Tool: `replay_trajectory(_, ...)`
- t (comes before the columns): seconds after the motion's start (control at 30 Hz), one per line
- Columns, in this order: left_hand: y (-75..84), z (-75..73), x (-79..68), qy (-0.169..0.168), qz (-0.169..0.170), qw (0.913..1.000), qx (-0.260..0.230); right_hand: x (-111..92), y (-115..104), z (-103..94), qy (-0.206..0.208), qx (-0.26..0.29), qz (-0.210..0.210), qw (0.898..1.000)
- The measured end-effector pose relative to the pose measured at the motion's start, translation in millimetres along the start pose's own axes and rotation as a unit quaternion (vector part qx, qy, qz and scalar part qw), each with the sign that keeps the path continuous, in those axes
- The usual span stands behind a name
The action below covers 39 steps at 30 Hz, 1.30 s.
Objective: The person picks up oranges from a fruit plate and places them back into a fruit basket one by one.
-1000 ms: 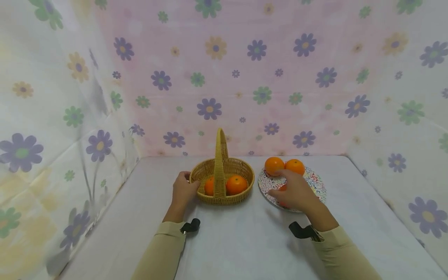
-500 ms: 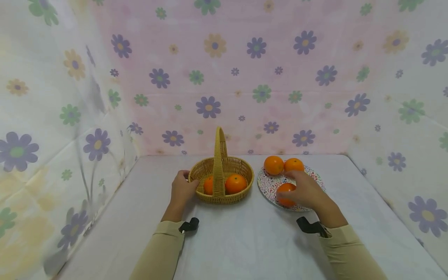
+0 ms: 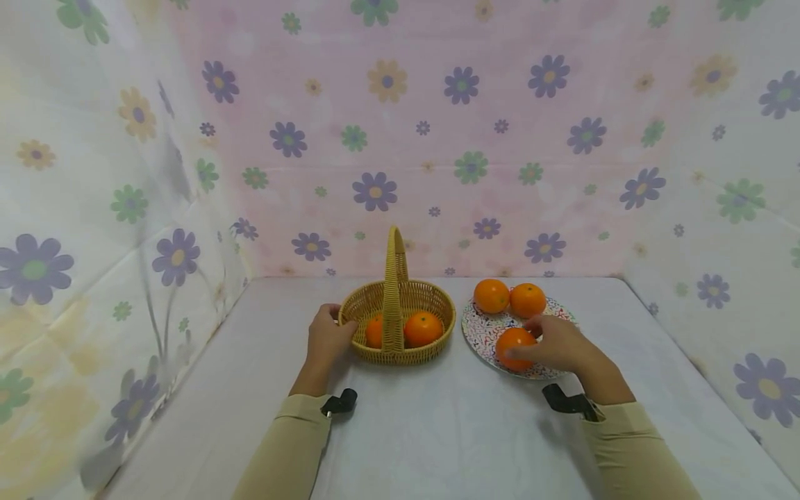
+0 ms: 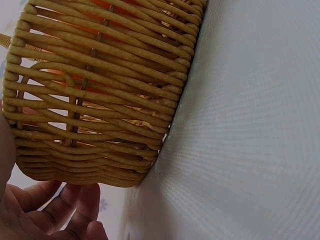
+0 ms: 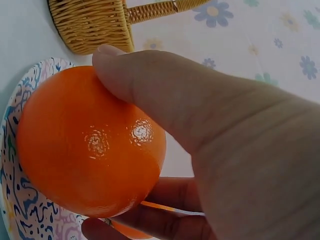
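While I follow the work from afar, a glossy, deep-orange round fruit [image 5: 90,145] sits between the thumb and fingers of the right hand [image 3: 562,347], which I read as a light grasp around it. That fruit is at the near part of a round, multicoloured patterned plate [image 3: 478,337]; whether its underside touches, I cannot tell. Just beyond the grip, a smooth orange fruit [image 3: 491,296] and its orange neighbour [image 3: 528,301] rest side by side. Left of the grip stands an oval, yellow-brown woven basket [image 3: 419,356] with more orange fruit inside, its outer end held by the left hand [image 3: 328,340] (fingertips show past the wicker in the left wrist view).

I would worry that the slick skin could roll loose if thumb and fingers squeeze unevenly, or that the knuckles could nudge the pair behind. A low sideways sweep might strike the basket's rim or its tall arched handle [image 3: 392,298]. Between plate and basket the gap is narrow; roomier space lies above the grip and nearer me, over the white tabletop [image 3: 437,430].
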State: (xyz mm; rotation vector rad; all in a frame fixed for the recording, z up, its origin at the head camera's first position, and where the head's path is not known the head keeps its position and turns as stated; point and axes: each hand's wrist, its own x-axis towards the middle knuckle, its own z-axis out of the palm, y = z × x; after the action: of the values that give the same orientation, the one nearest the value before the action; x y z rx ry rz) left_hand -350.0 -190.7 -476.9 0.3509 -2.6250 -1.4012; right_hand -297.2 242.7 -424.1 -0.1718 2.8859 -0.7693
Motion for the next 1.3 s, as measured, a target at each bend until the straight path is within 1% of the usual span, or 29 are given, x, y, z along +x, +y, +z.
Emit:
replay_trajectory(0.1, 0.0, 0.4, 0.1, 0.002, 0.001, 1.0, -0.001, 2, 2, -1.3, -0.004, 0.005, 0.006, 1.0)
replay_trajectory(0.27, -0.7, 0.8, 0.4, 0.008, 0.005, 1.0, -0.001, 2, 4, -4.2, -0.006, 0.012, 0.004, 1.0)
replay_trajectory(0.47, -1.0, 0.7, -1.4, 0.011, 0.018, 0.9998, -0.005, 1, 3, -7.0, 0.0, 0.017, 0.006, 1.0)
replay_trajectory(0.6, -0.9, 0.8, -2.2, 0.011, 0.02, 0.9997, -0.005, -1, 1, -9.4, 0.007, 0.024, 0.009, 1.0)
replay_trajectory(0.77, -0.6, 0.8, -2.3, 0.01, 0.018, 0.9998, -0.003, -2, 0, -11.8, 0.016, 0.044, 0.006, 0.999)
replay_trajectory(1.07, 1.2, 0.8, -1.9, 0.007, 0.008, 0.9999, 0.008, -4, -4, -14.3, 0.037, 0.061, -0.013, 0.997)
replay_trajectory(1.3, 3.3, -0.5, -3.1, 0.004, 0.002, 1.0, 0.004, -3, -4, -14.1, 0.045, 0.068, -0.025, 0.996)
